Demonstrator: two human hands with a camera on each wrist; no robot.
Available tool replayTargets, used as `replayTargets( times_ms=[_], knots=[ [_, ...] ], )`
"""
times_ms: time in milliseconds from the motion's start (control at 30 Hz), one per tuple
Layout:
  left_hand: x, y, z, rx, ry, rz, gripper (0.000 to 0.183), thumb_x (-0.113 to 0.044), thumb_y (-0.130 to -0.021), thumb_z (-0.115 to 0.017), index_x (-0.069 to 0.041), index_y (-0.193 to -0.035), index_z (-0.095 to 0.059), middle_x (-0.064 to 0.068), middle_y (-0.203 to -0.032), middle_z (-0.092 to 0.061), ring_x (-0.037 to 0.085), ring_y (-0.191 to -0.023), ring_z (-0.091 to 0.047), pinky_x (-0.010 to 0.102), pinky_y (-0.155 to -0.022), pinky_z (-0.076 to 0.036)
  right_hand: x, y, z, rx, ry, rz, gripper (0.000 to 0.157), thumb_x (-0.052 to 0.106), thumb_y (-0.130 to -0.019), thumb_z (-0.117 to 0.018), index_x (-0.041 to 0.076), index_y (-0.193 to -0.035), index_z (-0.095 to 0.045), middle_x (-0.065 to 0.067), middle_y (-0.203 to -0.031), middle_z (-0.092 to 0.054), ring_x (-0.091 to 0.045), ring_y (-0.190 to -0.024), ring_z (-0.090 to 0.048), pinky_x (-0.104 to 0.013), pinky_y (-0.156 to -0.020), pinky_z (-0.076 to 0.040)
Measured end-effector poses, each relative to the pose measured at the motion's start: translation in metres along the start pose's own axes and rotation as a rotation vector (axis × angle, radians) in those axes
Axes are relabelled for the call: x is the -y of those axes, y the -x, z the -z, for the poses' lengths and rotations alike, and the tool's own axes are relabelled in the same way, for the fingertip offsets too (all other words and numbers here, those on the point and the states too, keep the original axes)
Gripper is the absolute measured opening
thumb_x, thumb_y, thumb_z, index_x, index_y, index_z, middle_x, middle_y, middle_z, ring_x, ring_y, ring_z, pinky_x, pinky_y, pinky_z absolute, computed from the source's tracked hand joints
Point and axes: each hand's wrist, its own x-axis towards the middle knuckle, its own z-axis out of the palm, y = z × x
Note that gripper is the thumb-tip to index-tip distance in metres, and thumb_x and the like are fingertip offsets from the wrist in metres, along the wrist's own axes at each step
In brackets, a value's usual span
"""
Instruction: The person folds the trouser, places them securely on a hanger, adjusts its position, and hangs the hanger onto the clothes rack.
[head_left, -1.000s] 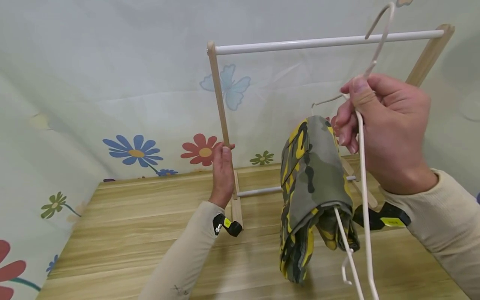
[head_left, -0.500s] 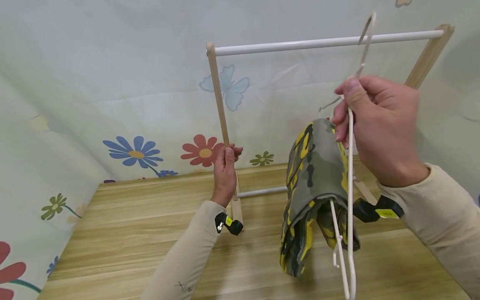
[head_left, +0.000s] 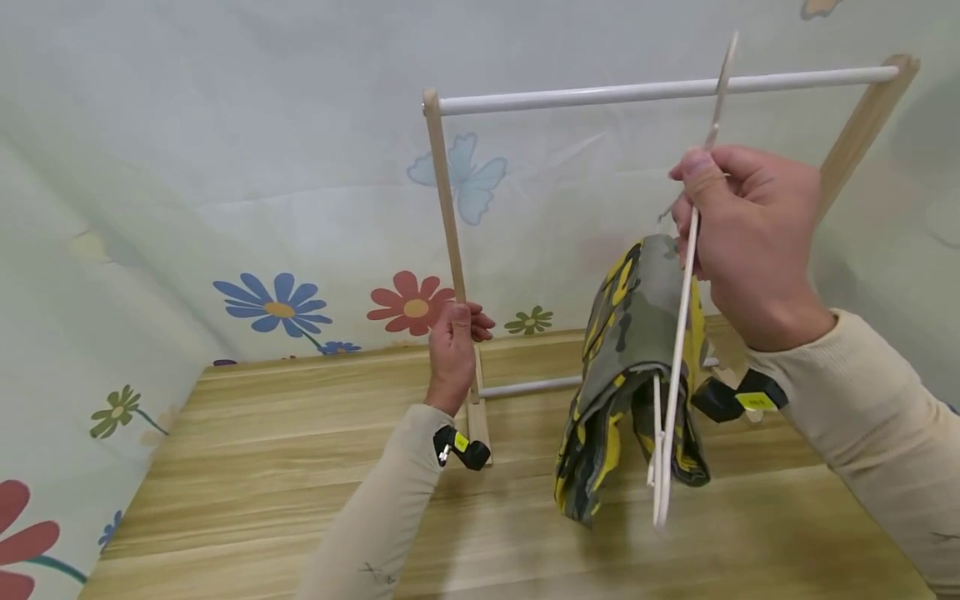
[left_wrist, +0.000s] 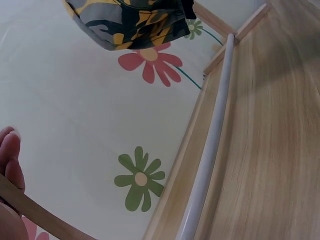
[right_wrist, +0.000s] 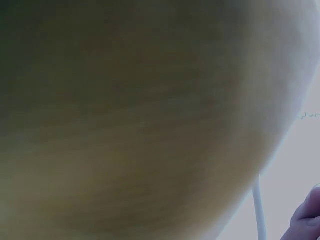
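Note:
In the head view my right hand [head_left: 757, 242] pinches a white wire hanger [head_left: 685, 325] just below its hook. A folded camouflage garment [head_left: 637, 325] in grey, yellow and black drapes over the hanger's lower bar. Seen edge-on, the hook crosses in front of the white top rail [head_left: 600, 96]; whether it touches the rail I cannot tell. My left hand [head_left: 453, 354] grips the left wooden upright [head_left: 446, 196] of the rack low down. In the left wrist view, fingers [left_wrist: 11, 155] curl about that upright. A blurred brownish surface hides most of the right wrist view.
The rack stands on a wood-grain table [head_left: 300, 467] against a flower-printed wall cloth [head_left: 300, 167]. Its right upright [head_left: 866, 137] is behind my right hand. A white lower bar [head_left: 528, 387] joins the feet near the table.
My right hand has moved left and slightly farther off, carrying the hanger and garment. The hanger has turned edge-on to the head view. My left hand stays on the upright, its fingers showing more.

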Motion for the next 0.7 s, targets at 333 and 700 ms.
replayTargets(
  times_ms=[333,700],
  knots=[
    [-0.001,0.002,-0.001,-0.073,-0.084,-0.022,0.049,-0.044,-0.112,-0.036,-0.002,-0.108,-0.061,0.023,-0.092,-0.068,0.024,-0.076,-0.062,0.029,-0.072,-0.055,-0.004,-0.014,-0.003,-0.018,0.078,-0.041,0.021,0.018,-0.102,-0.067,0.004,-0.088,-0.074,-0.004,-0.054,-0.058,-0.013,-0.038,-0.045,-0.025,-0.033,-0.031],
    [0.003,-0.001,-0.004,-0.081,-0.116,-0.045,0.056,-0.047,-0.111,-0.034,0.002,-0.103,-0.06,0.02,-0.087,-0.067,0.02,-0.072,-0.06,0.02,-0.069,-0.051,-0.015,-0.032,-0.002,-0.054,0.09,-0.065,0.021,0.015,-0.102,-0.066,0.006,-0.085,-0.074,-0.002,-0.055,-0.06,-0.011,-0.038,-0.046,-0.022,-0.034,-0.036]
  ],
)
